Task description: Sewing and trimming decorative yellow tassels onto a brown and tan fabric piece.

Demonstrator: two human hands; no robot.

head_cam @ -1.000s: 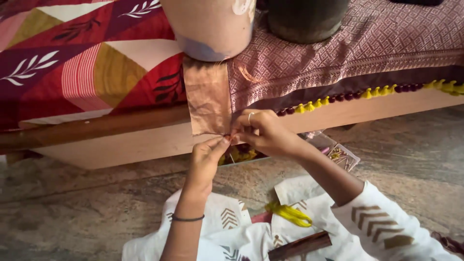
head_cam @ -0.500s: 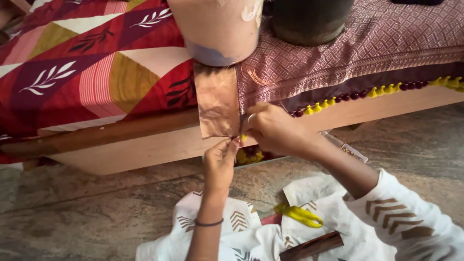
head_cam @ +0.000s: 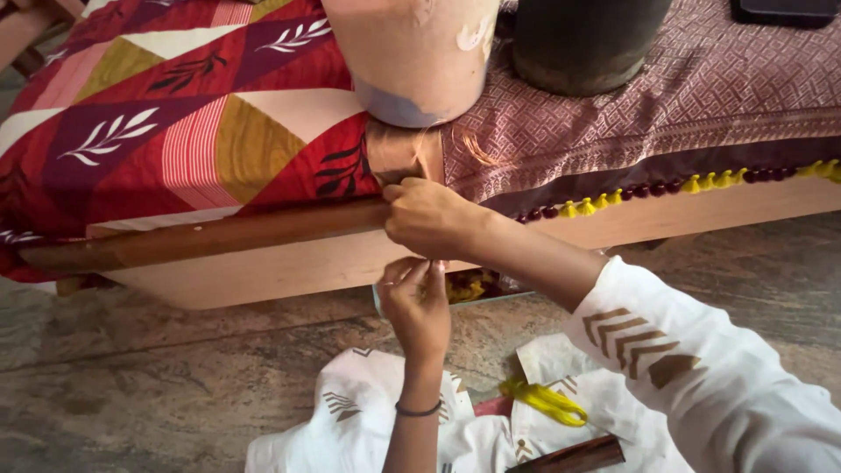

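**Cloth, wood and stone under your hands**

Your right hand (head_cam: 429,219) rests on a strip of coppery cloth (head_cam: 399,153) with a soft sheen. At 9 o'clock lies a smooth, matt printed bedcover (head_cam: 175,123); at 2 o'clock, a textured woven maroon cloth (head_cam: 631,114) edged with yellow tassels. The bed frame (head_cam: 263,263) is pale, matt wood. The floor (head_cam: 158,377) looks like mottled, faintly glossy stone.

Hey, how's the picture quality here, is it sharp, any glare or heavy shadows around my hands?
Head view: soft, even daylight, no glare; the right hand on the copper fabric strip and the left hand below it look slightly soft, probably from motion; the patterned bedcover reads clearly; shadow darkens the gap under the wooden bed frame; the white sleeve looks bright and nearly washed out.
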